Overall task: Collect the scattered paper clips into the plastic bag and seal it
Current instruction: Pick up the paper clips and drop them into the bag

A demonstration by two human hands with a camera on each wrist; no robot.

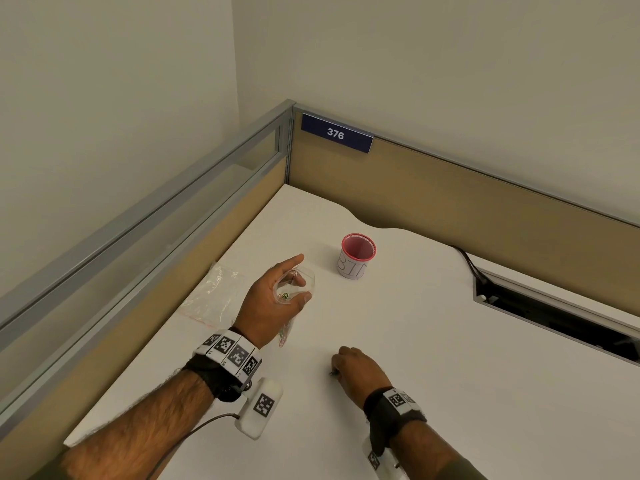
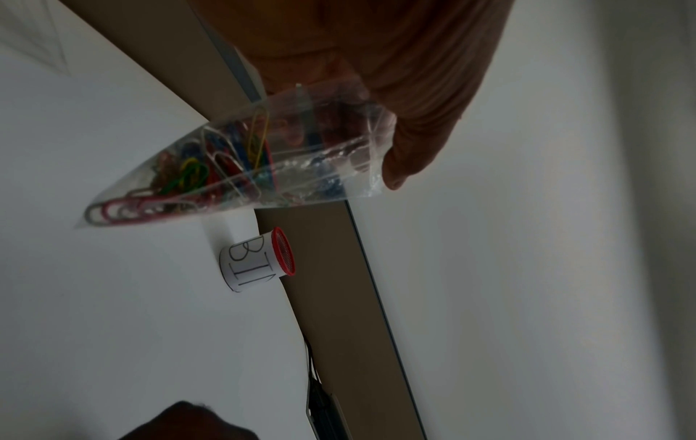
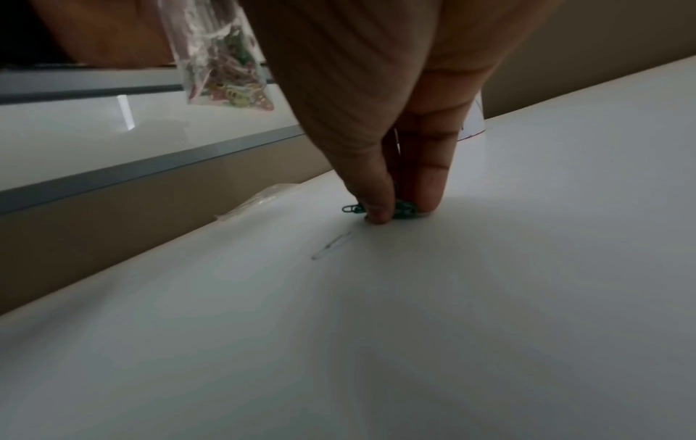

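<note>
My left hand (image 1: 277,299) holds a small clear plastic bag (image 1: 292,289) above the white desk (image 1: 433,341), its mouth held open between thumb and fingers. In the left wrist view the bag (image 2: 241,160) hangs full of several coloured paper clips (image 2: 188,175). My right hand (image 1: 356,368) is down on the desk nearer me, fingertips pinching green paper clips (image 3: 403,207) against the surface. A single silver clip (image 3: 333,245) lies flat just beside them. The bag (image 3: 222,59) also shows at the top left of the right wrist view.
A red-rimmed mesh cup (image 1: 356,256) with a paper label stands behind the hands. A second empty plastic bag (image 1: 214,294) lies at the desk's left edge by the partition. A cable slot (image 1: 554,313) opens at the right.
</note>
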